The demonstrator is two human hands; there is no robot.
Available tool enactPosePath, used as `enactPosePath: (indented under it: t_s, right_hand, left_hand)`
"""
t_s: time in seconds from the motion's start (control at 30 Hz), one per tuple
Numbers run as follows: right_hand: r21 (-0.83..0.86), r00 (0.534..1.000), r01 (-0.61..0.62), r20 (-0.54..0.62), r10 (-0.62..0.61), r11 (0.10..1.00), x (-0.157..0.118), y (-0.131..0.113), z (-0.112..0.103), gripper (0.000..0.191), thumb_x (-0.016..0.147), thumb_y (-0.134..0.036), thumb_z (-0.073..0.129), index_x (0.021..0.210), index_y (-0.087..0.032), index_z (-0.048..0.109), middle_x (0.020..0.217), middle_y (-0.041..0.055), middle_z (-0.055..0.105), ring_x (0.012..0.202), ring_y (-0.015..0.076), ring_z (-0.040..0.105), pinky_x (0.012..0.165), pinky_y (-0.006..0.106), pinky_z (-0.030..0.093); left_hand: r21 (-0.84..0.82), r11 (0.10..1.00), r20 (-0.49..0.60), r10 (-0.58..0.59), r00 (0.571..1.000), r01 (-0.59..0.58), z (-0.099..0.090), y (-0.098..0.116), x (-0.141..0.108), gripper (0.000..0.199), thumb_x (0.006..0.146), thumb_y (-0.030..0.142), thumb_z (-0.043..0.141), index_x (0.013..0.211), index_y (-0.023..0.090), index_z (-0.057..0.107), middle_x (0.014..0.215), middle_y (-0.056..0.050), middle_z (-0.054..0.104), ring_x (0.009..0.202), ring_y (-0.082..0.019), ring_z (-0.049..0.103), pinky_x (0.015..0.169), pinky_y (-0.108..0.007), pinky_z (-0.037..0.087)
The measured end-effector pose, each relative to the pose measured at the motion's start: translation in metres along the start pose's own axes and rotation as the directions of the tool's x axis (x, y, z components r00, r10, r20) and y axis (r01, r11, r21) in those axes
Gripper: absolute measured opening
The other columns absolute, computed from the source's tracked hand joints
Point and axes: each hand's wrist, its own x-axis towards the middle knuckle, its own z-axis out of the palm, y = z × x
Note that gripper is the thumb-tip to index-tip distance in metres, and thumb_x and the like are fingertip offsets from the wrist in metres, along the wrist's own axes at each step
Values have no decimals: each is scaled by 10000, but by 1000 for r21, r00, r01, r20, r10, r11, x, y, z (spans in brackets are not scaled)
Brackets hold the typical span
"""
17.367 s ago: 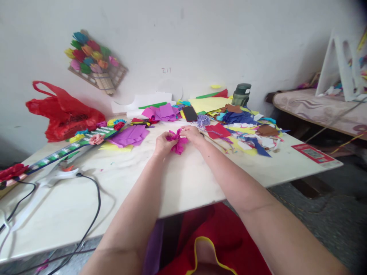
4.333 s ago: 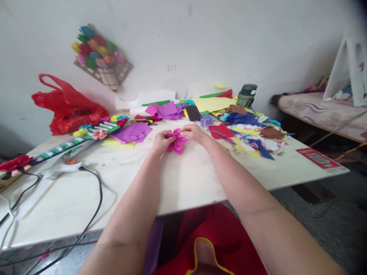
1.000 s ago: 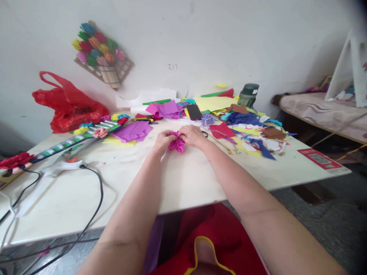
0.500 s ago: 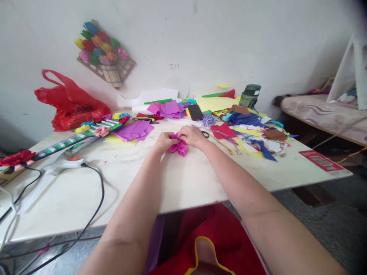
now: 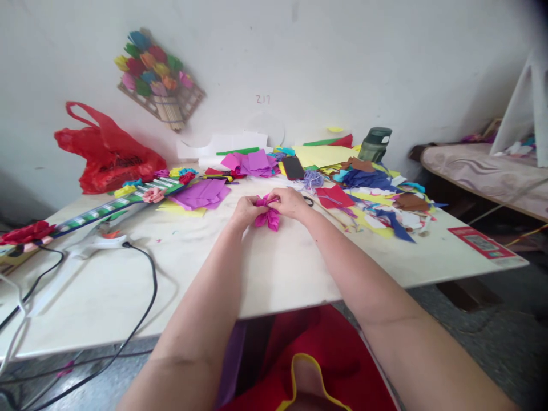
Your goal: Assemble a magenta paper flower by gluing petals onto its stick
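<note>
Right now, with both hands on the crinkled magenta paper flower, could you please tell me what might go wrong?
The left hand and right hand pinch the crinkled magenta paper flower near its middle, so a hard squeeze or twist might crease or tear its petals.

The black cable from the white plastic tool hangs over the pale table's front edge; a snag could drag the tool.

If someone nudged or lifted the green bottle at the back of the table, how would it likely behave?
The green bottle stands upright and looks taller than wide, so a high push might tip it. Its rounded sides suggest it could roll once down. It would probably feel stiff, judging by its smooth, undented body.
</note>
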Motion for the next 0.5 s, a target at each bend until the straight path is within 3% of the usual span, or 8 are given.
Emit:
enactPosePath:
  t_s: [0.3,0.5]
  right_hand:
    - [-43,994,-103,42,105,994,3,3,2,169,767,-309,615,861,-262,748,907,-2,747,880,181,656,704,256,442]
    - [-115,998,48,33,-44,992,1,2,1,191,816,-263,565,870,-225,744,992,25,732,986,192,630,771,267,436]
  left_hand:
    - [149,988,-14,29,999,-27,2,0,2,136,519,237,677,561,152,580,490,48,478,507,-98,419,499,-228,315]
    - [195,979,-29,63,998,-56,2,-1,3,132,525,241,683,569,143,606,482,49,465,518,-98,408,502,-229,293]
